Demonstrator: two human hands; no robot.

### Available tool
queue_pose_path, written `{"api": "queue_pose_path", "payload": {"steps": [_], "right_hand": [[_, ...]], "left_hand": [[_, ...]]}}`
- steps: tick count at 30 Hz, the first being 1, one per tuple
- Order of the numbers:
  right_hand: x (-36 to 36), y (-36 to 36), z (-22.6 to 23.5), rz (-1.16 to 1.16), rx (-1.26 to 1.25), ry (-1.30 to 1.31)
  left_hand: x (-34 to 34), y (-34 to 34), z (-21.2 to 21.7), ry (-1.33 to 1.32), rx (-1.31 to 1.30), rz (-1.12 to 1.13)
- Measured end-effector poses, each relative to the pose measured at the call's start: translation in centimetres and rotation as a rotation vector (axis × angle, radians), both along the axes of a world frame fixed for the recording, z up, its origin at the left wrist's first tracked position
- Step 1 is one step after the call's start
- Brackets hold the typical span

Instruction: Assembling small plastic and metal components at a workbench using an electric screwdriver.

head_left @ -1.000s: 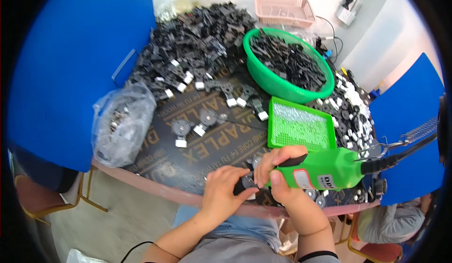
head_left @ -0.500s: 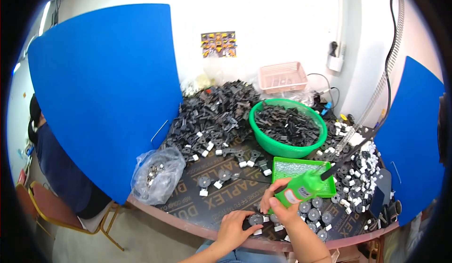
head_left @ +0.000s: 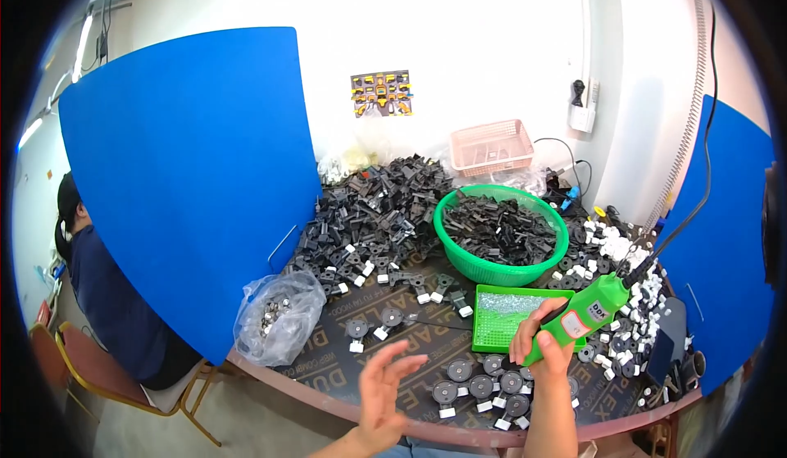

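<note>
And the left grip point(head_left: 380, 402) has come away from the dark-grey round disc point(head_left: 444, 392) with its white block, fingers spread, holding nothing! That piece now sits free on the black printed counter point(head_left: 340, 378), at the near-left of a cluster of similar discs. The right grip point(head_left: 544, 345) stays wrapped around the bright-green handheld power tool point(head_left: 584, 308), swung up and rightward, so no piece is being steadied just now.
</note>
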State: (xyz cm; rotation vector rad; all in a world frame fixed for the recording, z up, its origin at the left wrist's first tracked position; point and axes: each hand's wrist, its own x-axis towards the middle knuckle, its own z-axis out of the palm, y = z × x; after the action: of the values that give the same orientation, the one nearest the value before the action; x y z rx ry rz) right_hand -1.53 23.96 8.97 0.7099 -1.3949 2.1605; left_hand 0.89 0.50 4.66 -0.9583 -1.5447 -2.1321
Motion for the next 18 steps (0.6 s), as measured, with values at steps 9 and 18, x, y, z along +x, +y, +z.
{"api": "queue_pose_path", "payload": {"steps": [9,18], "right_hand": [[-0.3,-0.7,-0.7,-0.025,0.037,-0.049],[0.1,-0.9,-0.1,-0.071,0.034,-0.061]], "left_hand": [[4.0,-1.4,10.1,0.619,0.521,-0.369],[7.1,-0.8,10.3,0.325,0.473,-0.372]]}}
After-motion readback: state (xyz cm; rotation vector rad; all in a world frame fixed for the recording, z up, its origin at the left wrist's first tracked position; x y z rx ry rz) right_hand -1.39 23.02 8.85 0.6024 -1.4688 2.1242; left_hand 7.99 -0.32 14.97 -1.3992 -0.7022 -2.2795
